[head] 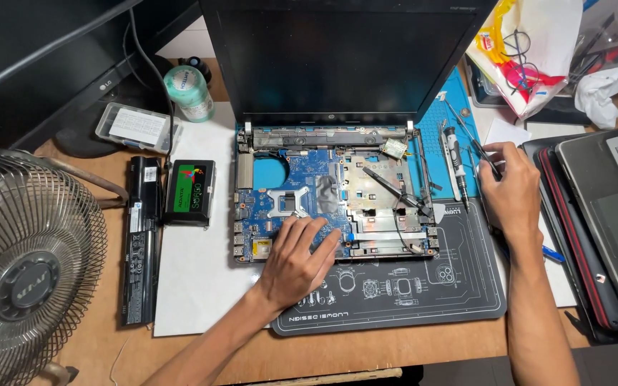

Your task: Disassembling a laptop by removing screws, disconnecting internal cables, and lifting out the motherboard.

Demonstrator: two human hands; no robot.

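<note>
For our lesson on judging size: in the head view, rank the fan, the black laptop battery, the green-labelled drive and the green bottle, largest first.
1. fan, though nearest the camera
2. laptop battery
3. drive
4. bottle; close to the drive, so unsure

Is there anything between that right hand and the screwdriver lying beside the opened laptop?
Nothing visible. The right hand grips dark tweezers and sits just right of the screwdriver, with only bare blue mat between them. The left hand rests on the motherboard, well away.

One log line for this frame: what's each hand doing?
left hand: flat on blue motherboard | right hand: pinching tweezers beside open laptop | screwdriver: lying on mat
</note>
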